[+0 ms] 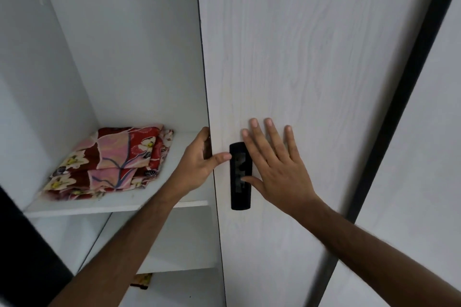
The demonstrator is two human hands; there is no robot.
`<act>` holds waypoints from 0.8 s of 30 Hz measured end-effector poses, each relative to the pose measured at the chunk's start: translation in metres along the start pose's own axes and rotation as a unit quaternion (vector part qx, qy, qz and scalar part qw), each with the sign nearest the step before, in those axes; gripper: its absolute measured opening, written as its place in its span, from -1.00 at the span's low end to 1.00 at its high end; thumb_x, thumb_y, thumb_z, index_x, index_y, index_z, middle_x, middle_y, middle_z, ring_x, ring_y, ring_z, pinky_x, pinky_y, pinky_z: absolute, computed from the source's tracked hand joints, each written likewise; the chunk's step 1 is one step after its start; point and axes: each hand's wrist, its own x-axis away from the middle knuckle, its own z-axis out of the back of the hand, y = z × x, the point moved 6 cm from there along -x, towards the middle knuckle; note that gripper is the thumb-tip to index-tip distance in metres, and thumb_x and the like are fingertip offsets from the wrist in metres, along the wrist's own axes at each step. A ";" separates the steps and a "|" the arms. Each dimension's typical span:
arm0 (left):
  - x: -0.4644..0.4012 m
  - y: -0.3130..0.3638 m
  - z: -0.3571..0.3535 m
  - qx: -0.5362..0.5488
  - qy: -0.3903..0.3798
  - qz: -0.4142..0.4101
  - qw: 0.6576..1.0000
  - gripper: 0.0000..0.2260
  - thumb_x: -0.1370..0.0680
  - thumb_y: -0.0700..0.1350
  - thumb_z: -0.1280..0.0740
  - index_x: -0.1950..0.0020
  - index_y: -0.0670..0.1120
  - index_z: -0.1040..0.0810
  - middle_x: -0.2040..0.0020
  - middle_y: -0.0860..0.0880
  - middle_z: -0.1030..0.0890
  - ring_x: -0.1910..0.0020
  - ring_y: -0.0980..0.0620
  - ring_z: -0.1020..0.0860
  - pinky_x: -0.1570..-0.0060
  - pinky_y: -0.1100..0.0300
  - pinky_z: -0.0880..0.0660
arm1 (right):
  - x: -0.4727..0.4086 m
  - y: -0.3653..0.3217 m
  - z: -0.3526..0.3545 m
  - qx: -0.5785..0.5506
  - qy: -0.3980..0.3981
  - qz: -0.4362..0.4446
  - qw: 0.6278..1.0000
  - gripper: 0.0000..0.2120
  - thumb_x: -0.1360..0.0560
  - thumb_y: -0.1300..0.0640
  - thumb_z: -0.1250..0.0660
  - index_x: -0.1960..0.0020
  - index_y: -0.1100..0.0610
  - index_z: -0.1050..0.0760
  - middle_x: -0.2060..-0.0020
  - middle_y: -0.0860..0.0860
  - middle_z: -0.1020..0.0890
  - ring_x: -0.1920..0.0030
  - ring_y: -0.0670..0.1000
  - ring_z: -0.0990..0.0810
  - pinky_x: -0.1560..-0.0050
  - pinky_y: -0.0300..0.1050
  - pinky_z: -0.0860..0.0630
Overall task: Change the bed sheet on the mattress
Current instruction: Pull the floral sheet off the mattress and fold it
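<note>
A folded bed sheet [109,164], red and pink with cream flowers, lies on a white wardrobe shelf [104,207] at the left. The pale wood-grain sliding door [299,57] stands partly open at its right. My left hand [199,164] grips the door's left edge, fingers curled behind it and thumb on the front. Flat on the door face rests my right hand [274,164] with straight, spread fingers, partly over the black recessed handle [239,182].
The wardrobe's white inner walls rise behind the sheet. A lower shelf [179,266] sits beneath, with a scrap of patterned cloth [142,280] under it. A black frame strip [399,82] runs diagonally at the right, beside another pale panel [429,157].
</note>
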 end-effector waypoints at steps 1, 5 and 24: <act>0.001 -0.002 0.007 -0.008 0.003 -0.001 1.000 -0.54 -0.51 -0.20 -0.47 -0.34 0.05 -0.42 -0.25 0.17 -0.62 -0.32 0.10 -0.56 -0.25 0.24 -0.50 | -0.003 -0.007 -0.001 -0.002 0.006 -0.003 1.000 -0.12 -0.57 -0.29 -0.22 -0.64 0.19 0.06 -0.62 0.17 0.04 -0.61 0.26 0.06 -0.52 0.37 -0.08; 0.009 -0.007 0.035 -0.017 0.014 0.002 1.000 -0.47 -0.50 -0.21 -0.44 -0.39 0.10 -0.37 -0.32 0.13 -0.59 -0.38 0.04 -0.51 -0.33 0.16 -0.48 | -0.018 -0.033 -0.003 -0.015 0.028 0.003 0.999 -0.15 -0.59 -0.28 -0.18 -0.64 0.19 0.06 -0.62 0.17 0.02 -0.61 0.26 0.04 -0.53 0.37 -0.07; 0.106 0.008 0.152 -0.759 0.168 -0.030 0.628 -0.26 -0.67 0.17 -0.21 -0.66 -0.18 0.04 -0.66 -0.17 0.05 -0.65 -0.13 0.05 -0.58 -0.24 0.04 | -0.103 -0.159 0.018 -0.010 0.113 0.180 0.977 0.02 -0.50 -0.31 -0.28 -0.61 0.31 0.11 -0.61 0.23 0.09 -0.61 0.21 0.06 -0.60 0.10 0.05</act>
